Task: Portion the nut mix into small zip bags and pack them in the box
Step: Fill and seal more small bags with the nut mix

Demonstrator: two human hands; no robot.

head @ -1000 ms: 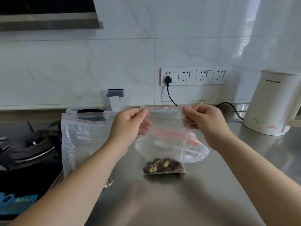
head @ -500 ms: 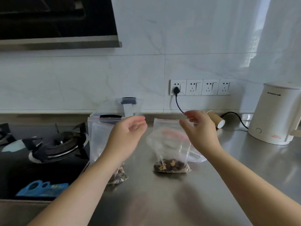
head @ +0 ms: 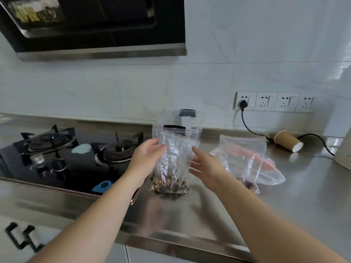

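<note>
A small clear zip bag with nut mix in its bottom stands on the steel counter beside the stove. My left hand touches its left side with nearly straight fingers. My right hand is at its right edge, fingers spread and holding nothing. A second small zip bag with nuts stands alone to the right, leaning on a larger clear bag with something red inside. The clear plastic box with a grey latch stands behind the first bag by the wall.
A black gas stove fills the left side, with a blue object at its front edge. A paper cup lies on its side at the back right, near a black power cord. A white kettle shows at the right edge.
Both hands let go of the right bag's top and moved left to the other bag of nuts. The view swung left, so the stove now shows.
</note>
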